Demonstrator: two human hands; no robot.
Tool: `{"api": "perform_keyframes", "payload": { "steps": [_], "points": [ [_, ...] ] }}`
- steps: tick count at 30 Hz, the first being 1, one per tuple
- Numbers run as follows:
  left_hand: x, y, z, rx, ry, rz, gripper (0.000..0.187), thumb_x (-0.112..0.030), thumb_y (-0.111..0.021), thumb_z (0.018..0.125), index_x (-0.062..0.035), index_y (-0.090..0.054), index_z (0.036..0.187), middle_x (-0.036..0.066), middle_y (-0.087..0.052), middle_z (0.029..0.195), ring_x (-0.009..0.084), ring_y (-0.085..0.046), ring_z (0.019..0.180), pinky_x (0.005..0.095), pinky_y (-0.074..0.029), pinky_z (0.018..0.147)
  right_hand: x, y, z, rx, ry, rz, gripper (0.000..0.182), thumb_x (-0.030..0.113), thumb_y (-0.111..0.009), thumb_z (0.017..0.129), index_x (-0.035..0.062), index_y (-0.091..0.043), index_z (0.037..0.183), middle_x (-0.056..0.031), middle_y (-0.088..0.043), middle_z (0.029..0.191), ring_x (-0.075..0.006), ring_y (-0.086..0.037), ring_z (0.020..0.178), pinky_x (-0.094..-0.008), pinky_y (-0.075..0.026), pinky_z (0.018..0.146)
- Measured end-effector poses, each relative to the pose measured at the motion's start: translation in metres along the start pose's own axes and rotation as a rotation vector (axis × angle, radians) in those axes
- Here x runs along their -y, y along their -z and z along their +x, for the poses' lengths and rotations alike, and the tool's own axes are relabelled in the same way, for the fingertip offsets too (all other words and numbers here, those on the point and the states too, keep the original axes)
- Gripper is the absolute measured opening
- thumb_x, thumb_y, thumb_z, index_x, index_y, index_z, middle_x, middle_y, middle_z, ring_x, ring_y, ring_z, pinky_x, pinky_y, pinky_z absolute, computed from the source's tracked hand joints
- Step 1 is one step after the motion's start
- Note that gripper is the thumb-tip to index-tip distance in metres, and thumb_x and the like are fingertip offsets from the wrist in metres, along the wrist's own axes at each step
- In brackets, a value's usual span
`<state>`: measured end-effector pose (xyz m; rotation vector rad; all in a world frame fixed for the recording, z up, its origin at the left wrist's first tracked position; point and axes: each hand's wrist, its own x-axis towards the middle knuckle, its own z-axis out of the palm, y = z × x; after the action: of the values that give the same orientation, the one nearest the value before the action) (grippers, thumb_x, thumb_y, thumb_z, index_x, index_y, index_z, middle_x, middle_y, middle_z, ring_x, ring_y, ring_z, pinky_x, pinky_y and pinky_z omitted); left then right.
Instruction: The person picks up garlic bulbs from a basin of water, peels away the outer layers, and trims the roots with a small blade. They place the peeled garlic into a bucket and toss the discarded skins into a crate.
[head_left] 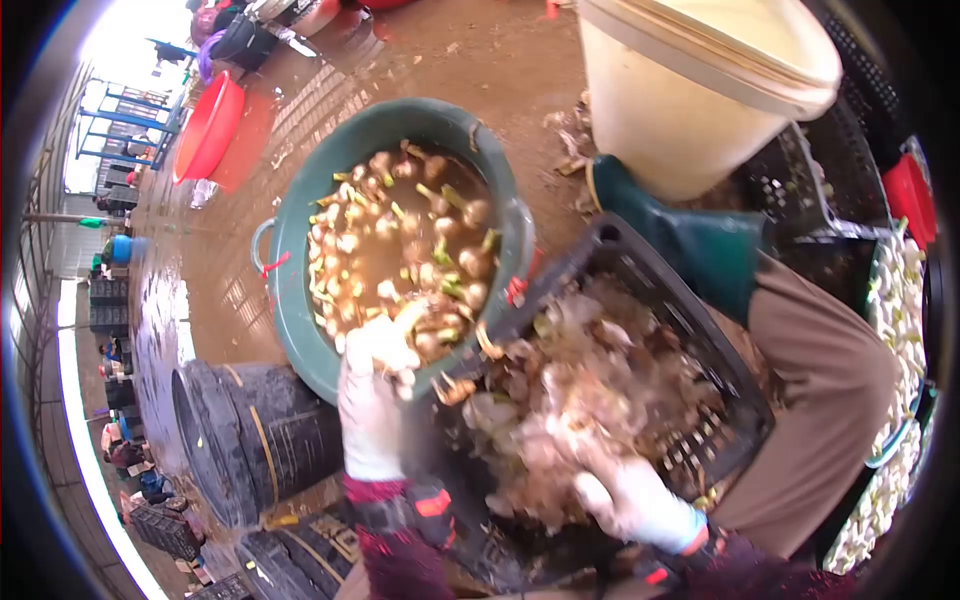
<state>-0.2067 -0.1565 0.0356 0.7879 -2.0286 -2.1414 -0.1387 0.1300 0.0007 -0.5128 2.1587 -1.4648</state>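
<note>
My left hand [372, 405], in a white glove, reaches over the near rim of a green basin [300, 190]. Brownish water and many garlic bulbs [347, 242] with short green stems fill the basin. The left fingers are blurred against the nearest bulbs, and I cannot tell whether they grip any. Low over a black crate [690, 305], my gloved right hand [635, 500] points into a heap of loose garlic skins [585, 400]. Its thumb stands apart from its fingers, whose tips blur into the skins.
A cream bucket [680, 120] stands beyond a green boot [680, 235] at the right. Black buckets [250, 440] lie along the left. Farther off are a red basin [210, 128] and a blue metal frame [125, 125]. Pale garlic [897, 330] fills containers at the right edge.
</note>
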Motion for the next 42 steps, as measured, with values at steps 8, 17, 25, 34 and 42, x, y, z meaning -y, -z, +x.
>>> {"api": "perform_keyframes", "payload": {
  "steps": [8,17,25,34,42],
  "points": [
    [0.061,-0.054,-0.185,-0.195,0.416,-0.433,0.046,-0.055,-0.038,0.097,-0.0185,-0.042,0.071,0.0,-0.047,0.06,0.0087,-0.035,0.039,0.0207,-0.025,0.032,0.013,-0.016,-0.022,0.167,0.2,-0.244,0.051,0.024,-0.058,0.087,0.0127,-0.047,0.135,-0.0164,-0.061,0.069,-0.0328,-0.063,0.063,-0.0433,-0.048,0.059],
    [0.075,-0.058,-0.225,-0.283,0.49,-0.418,0.045,-0.05,-0.036,0.1,-0.0198,-0.042,0.068,-0.002,-0.042,0.054,0.0079,-0.03,0.038,0.0205,-0.022,0.032,0.006,-0.034,-0.049,0.087,0.37,-0.328,0.04,0.022,-0.056,0.088,0.0127,-0.053,0.127,-0.0102,-0.063,0.07,-0.0272,-0.064,0.061,-0.0403,-0.049,0.053],
    [0.09,-0.026,-0.229,-0.024,0.567,-0.519,0.047,-0.059,-0.039,0.096,-0.0214,-0.039,0.066,-0.002,-0.043,0.055,0.0093,-0.03,0.036,0.0209,-0.022,0.033,0.011,-0.014,-0.043,0.163,0.081,-0.226,0.028,0.03,-0.057,0.092,0.0065,-0.063,0.106,-0.0195,-0.063,0.082,-0.0362,-0.063,0.08,-0.0439,-0.05,0.071],
    [0.08,-0.034,-0.229,-0.062,0.525,-0.343,0.03,-0.037,-0.056,0.095,-0.0069,-0.056,0.096,-0.001,-0.055,0.076,0.0053,-0.047,0.055,0.0172,-0.032,0.042,-0.002,-0.035,-0.034,0.243,0.07,-0.125,0.021,0.022,-0.063,0.086,0.0048,-0.061,0.097,-0.018,-0.062,0.082,-0.0363,-0.062,0.078,-0.043,-0.048,0.07],
    [0.095,-0.019,-0.223,0.053,0.615,-0.809,0.025,-0.036,-0.053,0.097,-0.0112,-0.057,0.095,-0.002,-0.052,0.073,0.0068,-0.043,0.051,0.0191,-0.03,0.041,0.004,-0.04,-0.036,0.153,0.328,-0.274,0.022,0.024,-0.066,0.078,0.0062,-0.064,0.091,-0.0159,-0.063,0.095,-0.0365,-0.064,0.075,-0.0447,-0.05,0.068]
  ]
}}
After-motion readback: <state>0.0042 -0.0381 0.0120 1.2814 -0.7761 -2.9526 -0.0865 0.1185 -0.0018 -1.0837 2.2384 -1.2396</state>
